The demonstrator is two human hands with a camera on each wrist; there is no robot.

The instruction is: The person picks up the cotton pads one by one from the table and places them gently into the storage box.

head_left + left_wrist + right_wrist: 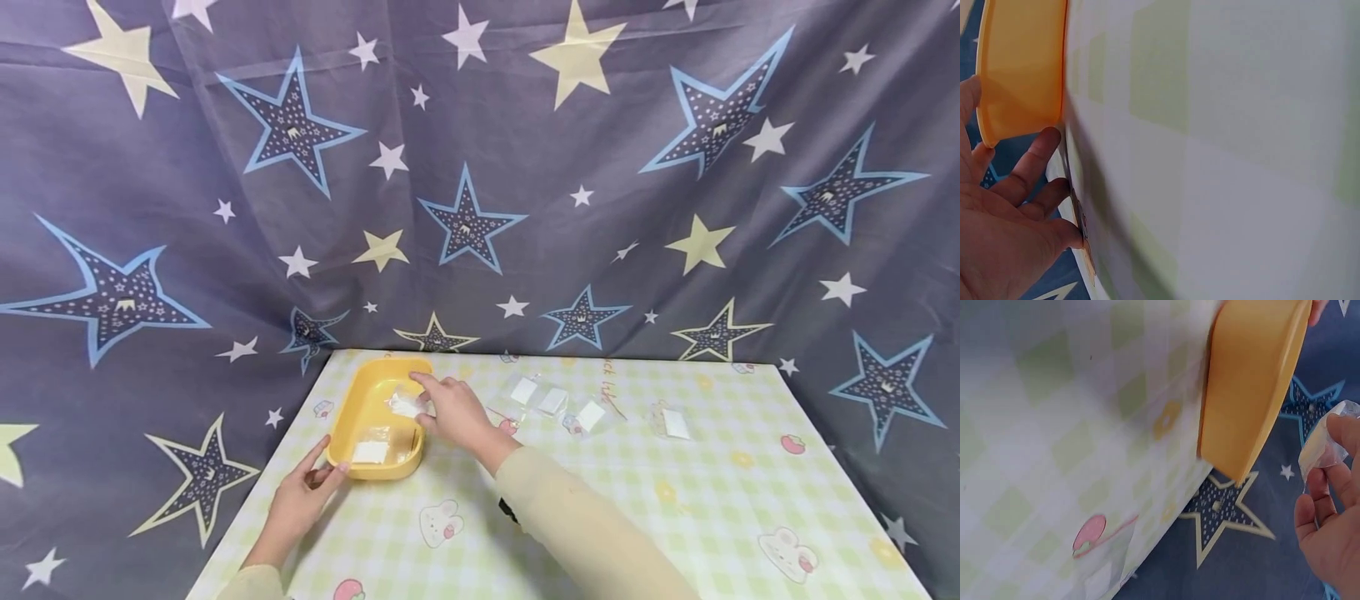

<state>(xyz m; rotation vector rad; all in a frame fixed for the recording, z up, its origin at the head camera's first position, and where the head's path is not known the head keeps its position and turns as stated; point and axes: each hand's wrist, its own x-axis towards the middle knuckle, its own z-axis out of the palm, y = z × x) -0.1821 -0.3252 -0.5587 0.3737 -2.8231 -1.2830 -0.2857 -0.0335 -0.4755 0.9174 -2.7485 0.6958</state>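
A shallow yellow plastic bin [378, 471] stands on the table's far left side. At its near left corner my left hand [296, 500] holds the bin, thumb and fingers around the corner; the left wrist view shows fingers [1038, 153] against its outer wall. My right hand [457, 412] pinches a small clear plastic bag with a white piece inside [405, 405], over the bin's right side. In the right wrist view that bag [1319, 447] sits between thumb and fingers, above the rim. Another such bag [371, 451] lies in the bin's near end.
Right of the bin, three clear bags with white pieces lie in a row, the middle one [553, 401] among them. One more bag [676, 423] lies farther right. A checked cloth [720, 500] covers the table, and a starry curtain [510, 317] hangs behind it.
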